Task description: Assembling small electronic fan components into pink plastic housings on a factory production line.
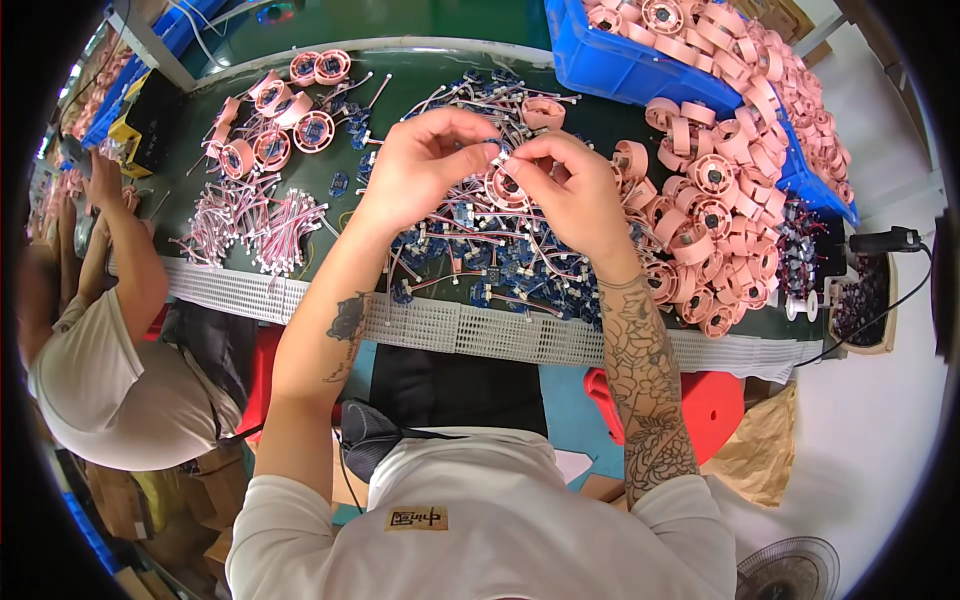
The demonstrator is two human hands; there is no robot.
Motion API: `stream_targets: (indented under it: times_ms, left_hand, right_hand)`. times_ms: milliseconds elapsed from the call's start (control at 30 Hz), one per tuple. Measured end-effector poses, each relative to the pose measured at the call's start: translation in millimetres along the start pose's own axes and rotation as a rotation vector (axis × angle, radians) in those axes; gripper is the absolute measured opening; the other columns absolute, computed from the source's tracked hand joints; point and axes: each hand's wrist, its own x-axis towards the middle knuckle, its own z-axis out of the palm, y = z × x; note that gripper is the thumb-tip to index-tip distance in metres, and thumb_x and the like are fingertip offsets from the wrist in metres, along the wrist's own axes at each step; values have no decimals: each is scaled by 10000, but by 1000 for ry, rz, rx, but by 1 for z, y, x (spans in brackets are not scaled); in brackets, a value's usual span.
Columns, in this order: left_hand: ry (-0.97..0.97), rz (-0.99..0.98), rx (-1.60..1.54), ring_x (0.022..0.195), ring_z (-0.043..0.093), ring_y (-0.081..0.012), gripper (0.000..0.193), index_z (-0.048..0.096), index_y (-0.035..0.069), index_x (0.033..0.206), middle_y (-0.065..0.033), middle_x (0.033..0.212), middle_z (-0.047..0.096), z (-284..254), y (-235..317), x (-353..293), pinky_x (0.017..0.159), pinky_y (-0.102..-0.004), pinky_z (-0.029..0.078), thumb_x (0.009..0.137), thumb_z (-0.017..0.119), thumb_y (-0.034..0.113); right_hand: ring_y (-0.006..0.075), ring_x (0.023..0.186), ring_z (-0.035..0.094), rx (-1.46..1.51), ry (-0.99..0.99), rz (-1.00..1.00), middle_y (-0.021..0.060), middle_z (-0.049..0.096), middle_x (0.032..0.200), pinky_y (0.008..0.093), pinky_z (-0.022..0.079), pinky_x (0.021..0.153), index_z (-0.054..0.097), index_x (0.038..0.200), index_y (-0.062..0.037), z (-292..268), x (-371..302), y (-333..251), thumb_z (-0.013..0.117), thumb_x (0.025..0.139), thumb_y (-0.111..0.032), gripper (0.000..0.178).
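While both hands meet above the green workbench [420, 75], the right hand [565, 195] clamps a pink round housing [505, 187] face-up between them, and the left hand [420, 160], just left of it, pinches its white-plugged wire [497, 150] at the housing's upper edge.

Pink plastic rings [712, 215] are heaping on the dark green table [600, 120] and filling a bright blue bin [620, 65]. Small blue boards [470, 250] are trailing red and white wires [255, 225]. A white perforated strip [480, 330] is edging the table.
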Motion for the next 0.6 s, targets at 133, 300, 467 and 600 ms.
stream_targets:
  times_ms: [133,300,467,600]
  left_hand:
    - [28,56,53,923,660,-123,181,678,-13,1059,-61,1019,699,5,-3,-2,828,-264,548,886,695,-64]
    - [73,107,103,926,664,-124,160,692,-10,1017,-64,1001,705,6,-7,-3,837,-263,546,874,701,-80]
    - [53,88,49,918,666,-126,147,699,-9,998,-65,982,708,5,-10,0,837,-267,547,873,700,-85]
    - [65,94,27,918,665,-124,143,705,-10,995,-63,975,710,8,-8,-1,831,-265,545,875,696,-87]
  right_hand:
    - [179,767,652,-26,-17,-40,88,672,871,299,520,695,681,920,9,-1,0,0,726,849,-79,121]
    - [89,795,588,-18,20,-206,31,643,920,230,466,675,667,940,20,4,2,9,705,885,-21,78]
    - [217,782,647,16,56,-165,85,679,878,319,511,687,665,881,13,7,3,10,717,822,-34,92]
    - [186,744,624,46,83,-134,77,664,853,293,490,628,663,875,14,9,1,9,716,821,-27,86]
